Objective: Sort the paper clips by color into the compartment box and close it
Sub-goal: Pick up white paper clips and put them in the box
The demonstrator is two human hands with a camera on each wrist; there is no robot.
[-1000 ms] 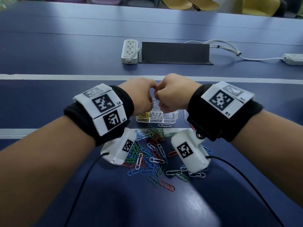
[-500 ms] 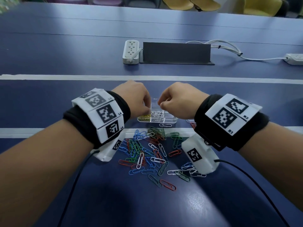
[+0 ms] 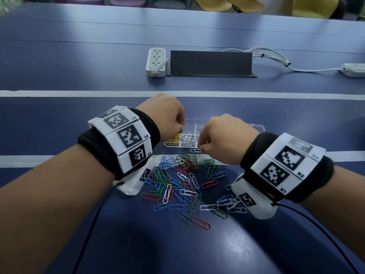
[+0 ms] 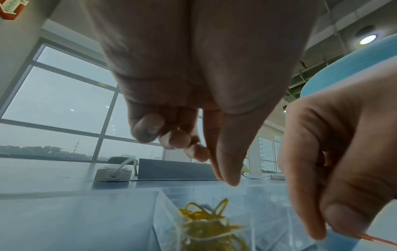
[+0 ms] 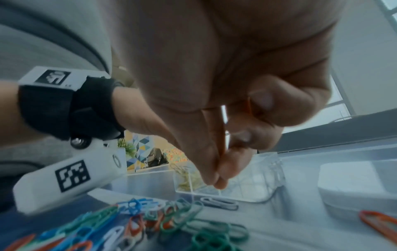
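Note:
A clear compartment box lies on the blue table, with yellow clips in its left cell and white clips in the one beside it. In front of it lies a mixed pile of paper clips. My left hand hovers over the yellow cell. Its thumb and forefinger tips are pressed together, with no clip showing between them. My right hand is at the box's near wall and pinches a red clip, whose end pokes out below the hand.
One white clip lies just outside the box wall, and a red one sits to the right. A power strip, a dark panel and cables are farther back. Wrist-camera wires trail toward me.
The hands were touching each other above the box. They have come apart and dropped lower, the left one over the yellow cell and the right one at the box's near wall.

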